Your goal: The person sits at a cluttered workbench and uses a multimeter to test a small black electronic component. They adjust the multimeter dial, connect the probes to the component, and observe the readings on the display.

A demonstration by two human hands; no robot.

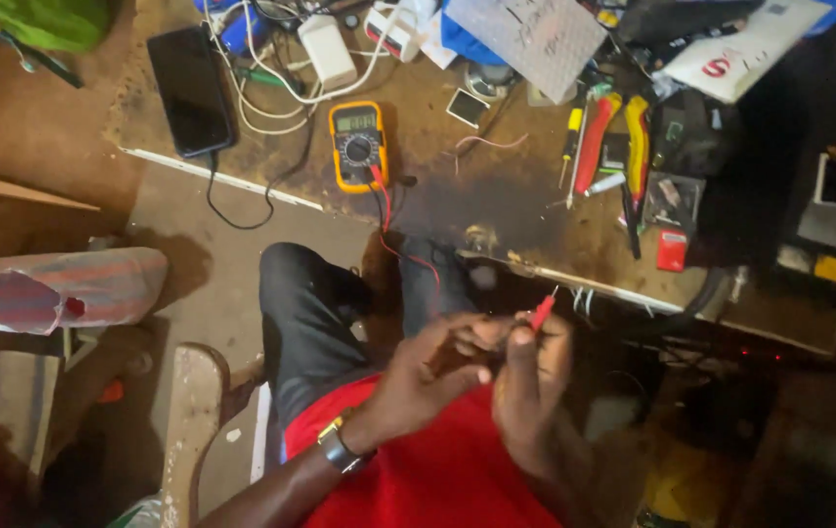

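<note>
A red test probe (542, 312) points up and away, pinched in the fingertips of the right hand (533, 376), held above the person's lap just off the worktop's (496, 210) near edge. The left hand (428, 381), wearing a wristwatch (340, 448), curls its fingers in to meet the right hand's fingertips; what it grips, if anything, cannot be told. A red lead (400, 246) runs back to a yellow multimeter (358, 145) near the worktop's front edge. A black phone (190, 90) lies at its left corner, red-handled pliers (598, 140) towards the right.

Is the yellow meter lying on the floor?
No, the yellow meter lies on the cluttered workbench, beside a black phone.
</note>
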